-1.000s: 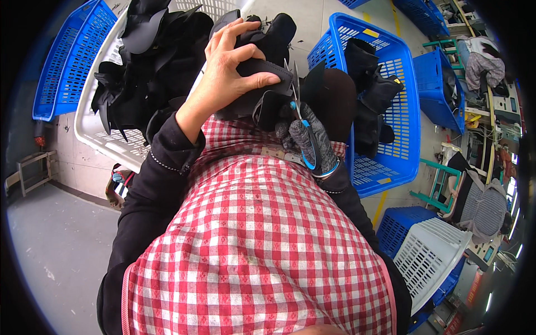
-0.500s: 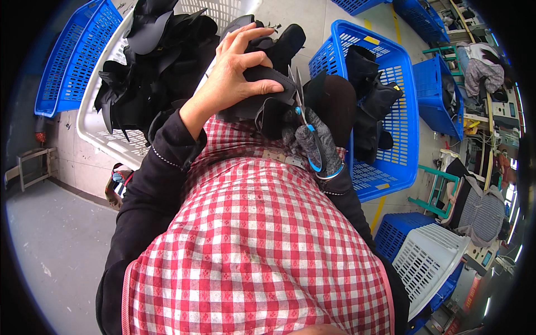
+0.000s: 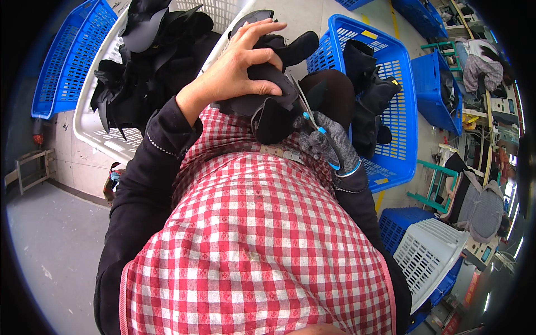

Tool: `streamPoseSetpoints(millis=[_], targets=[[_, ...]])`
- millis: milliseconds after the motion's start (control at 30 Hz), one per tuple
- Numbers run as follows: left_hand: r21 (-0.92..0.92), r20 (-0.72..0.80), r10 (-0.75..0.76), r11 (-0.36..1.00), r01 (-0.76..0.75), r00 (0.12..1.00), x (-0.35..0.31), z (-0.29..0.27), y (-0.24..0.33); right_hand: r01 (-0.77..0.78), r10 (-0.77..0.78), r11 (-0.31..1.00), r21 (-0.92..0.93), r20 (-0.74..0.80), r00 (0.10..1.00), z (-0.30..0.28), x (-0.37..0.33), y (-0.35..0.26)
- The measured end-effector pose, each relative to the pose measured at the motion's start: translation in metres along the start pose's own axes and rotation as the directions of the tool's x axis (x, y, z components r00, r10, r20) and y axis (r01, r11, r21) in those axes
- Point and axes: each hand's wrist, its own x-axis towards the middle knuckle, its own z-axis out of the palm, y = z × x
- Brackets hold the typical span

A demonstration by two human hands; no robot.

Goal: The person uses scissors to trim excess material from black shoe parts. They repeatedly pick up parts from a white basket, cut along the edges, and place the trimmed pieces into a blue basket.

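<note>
Hands on black piece, scissors in play
Left hand [image 3: 234, 75] clamps the black fabric piece [image 3: 268, 106] above the checked apron [image 3: 251, 234] — gloved right hand [image 3: 326, 142] grips scissors [image 3: 304, 109] at its edge, beside the blue basket [image 3: 405, 111].

1 view only: head-worn fisheye, looking steeply down over the wearer's red-checked apron [image 3: 251, 240], which fills the lower centre at very close range. Blue basket [image 3: 385, 84] sits above-right of the apron, white basket [image 3: 106, 134] above-left. Straight edges bow toward the dark circular rim. No second view to overlap.
</note>
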Motion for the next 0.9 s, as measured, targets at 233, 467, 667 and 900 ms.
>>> streamPoseSetpoints(millis=[233, 467, 667, 900], targets=[[0.008, -0.036, -0.087, 0.996, 0.087, 0.996, -0.010, 0.007, 0.001, -0.057, 0.056, 0.998, -0.027, -0.007, 0.998, -0.010, 0.000, -0.001], [0.048, -0.042, -0.126, 0.991, 0.128, 0.991, -0.013, 0.015, 0.003, -0.022, 0.015, 0.991, -0.129, -0.054, 0.998, -0.017, 0.004, -0.002], [0.024, -0.076, -0.144, 0.989, 0.146, 0.987, -0.014, 0.020, 0.004, -0.044, 0.042, 0.981, -0.191, -0.011, 0.999, -0.023, 0.005, -0.017], [0.022, -0.095, -0.172, 0.984, 0.175, 0.980, -0.013, 0.029, 0.008, -0.029, 0.001, 0.870, -0.491, -0.058, 0.998, -0.025, 0.009, -0.025]])
